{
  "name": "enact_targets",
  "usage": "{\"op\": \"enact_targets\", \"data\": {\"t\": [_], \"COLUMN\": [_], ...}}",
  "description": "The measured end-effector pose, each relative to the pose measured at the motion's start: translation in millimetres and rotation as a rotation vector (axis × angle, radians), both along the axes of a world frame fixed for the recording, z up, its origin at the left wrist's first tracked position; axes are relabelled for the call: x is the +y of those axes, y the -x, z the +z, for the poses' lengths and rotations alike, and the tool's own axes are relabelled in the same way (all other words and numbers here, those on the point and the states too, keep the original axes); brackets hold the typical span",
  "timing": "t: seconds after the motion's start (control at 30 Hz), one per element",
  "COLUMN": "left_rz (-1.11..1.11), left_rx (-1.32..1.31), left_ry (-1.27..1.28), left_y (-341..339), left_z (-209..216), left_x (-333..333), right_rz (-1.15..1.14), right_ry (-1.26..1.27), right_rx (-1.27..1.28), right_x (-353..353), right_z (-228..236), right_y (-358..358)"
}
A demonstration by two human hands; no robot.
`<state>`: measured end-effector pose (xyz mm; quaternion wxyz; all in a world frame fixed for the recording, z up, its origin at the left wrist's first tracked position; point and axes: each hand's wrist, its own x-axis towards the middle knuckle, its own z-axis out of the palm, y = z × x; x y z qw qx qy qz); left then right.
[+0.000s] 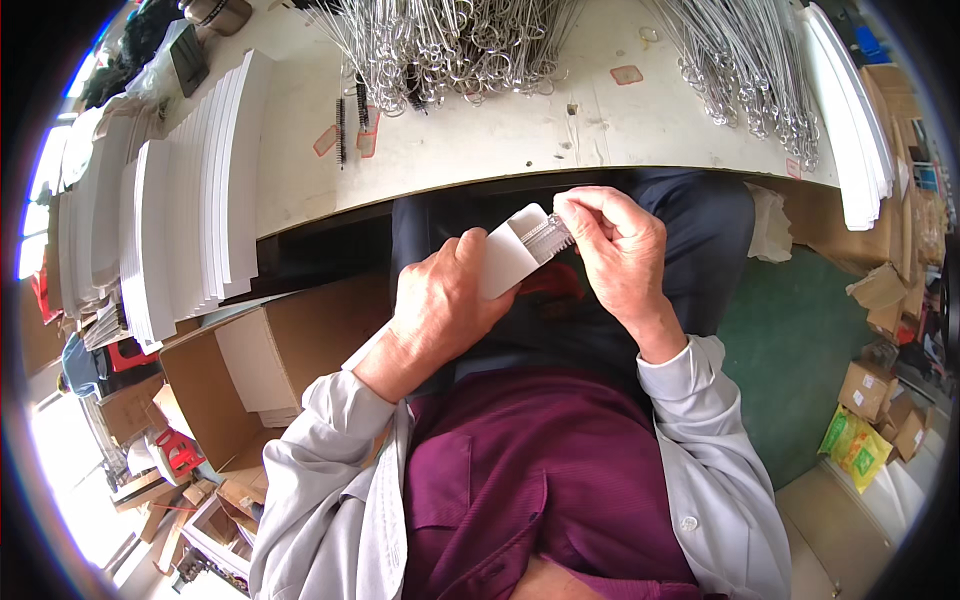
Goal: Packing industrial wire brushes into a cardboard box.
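My left hand [440, 300] is wrapped round a slim white carton [507, 264], tilted up to the right over my lap. Its upper end is open, with the flap [528, 215] standing up. From that end sticks a bunch of thin metal wire brushes [547, 241], with bristles or coils showing along the edge; the rest is hidden inside the carton. My right hand [625, 255] pinches the outer end of the bunch between thumb and fingers. Beyond my hands, a large heap of looped wire brushes [460, 45] lies on the table [520, 140].
Another pile of looped wires [745, 75] lies at the right. Stacked flat white cartons stand at the left [215, 180] and right [850, 120]. Two small dark brushes [341, 130] lie near the table's edge. A brown cardboard box [215, 385] stands at lower left.
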<state>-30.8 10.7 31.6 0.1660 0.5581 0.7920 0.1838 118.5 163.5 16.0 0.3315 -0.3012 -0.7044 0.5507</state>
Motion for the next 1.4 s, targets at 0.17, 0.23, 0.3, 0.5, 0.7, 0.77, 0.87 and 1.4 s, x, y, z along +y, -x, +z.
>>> {"op": "enact_targets", "data": {"t": [0.17,0.23,0.3,0.5,0.7,0.77,0.87,1.4], "left_rz": [0.025,0.028,0.025,0.040,0.059,0.053,0.057,0.058], "left_rx": [-0.027,-0.024,-0.014,0.003,0.008,0.016,0.003,-0.051], "left_ry": [-0.008,0.007,0.027,0.040,0.030,0.018,0.005,0.028], "left_y": [-2,-2,-1,-5,-5,-6,-10,-12], "left_z": [-1,-2,-4,-11,-11,-13,-13,-9], "left_x": [1,1,0,-1,0,0,0,2], "right_rz": [0.071,0.123,0.111,0.024,0.047,0.046,0.054,-0.075], "right_ry": [0.069,0.187,0.007,-0.525,-0.590,-0.555,-0.411,-0.397], "right_rx": [-0.018,-0.029,-0.030,-0.105,-0.062,-0.055,-0.059,-0.049], "right_x": [0,1,1,-3,-3,-4,-9,13], "right_z": [-1,-1,-4,-1,-4,-8,-7,-3], "right_y": [0,-2,-2,1,0,0,1,-6]}}
